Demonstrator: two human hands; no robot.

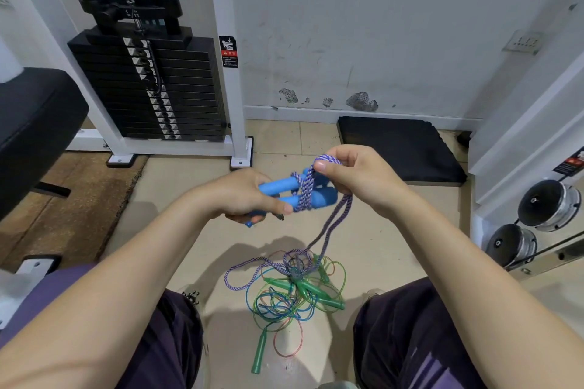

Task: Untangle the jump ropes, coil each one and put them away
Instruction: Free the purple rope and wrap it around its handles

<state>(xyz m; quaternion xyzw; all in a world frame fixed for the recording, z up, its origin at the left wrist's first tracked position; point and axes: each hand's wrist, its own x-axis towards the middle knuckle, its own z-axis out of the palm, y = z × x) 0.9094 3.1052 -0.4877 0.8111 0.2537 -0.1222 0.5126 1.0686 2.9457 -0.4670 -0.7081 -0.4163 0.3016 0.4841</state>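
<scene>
Evidently mid-wrap: left hand (243, 196) clamped round both blue handles (294, 191), held side by side so the braided purple rope (305, 196) can bind them as a bundle. Right hand (357, 177) pinching a loop of that rope just above the handles, fingers closed on it, probably to draw the turn snug. Rope's tail trailing down to the floor (189, 230), touching the tangled green ropes (294, 297) between the knees, not yet sorted.
</scene>
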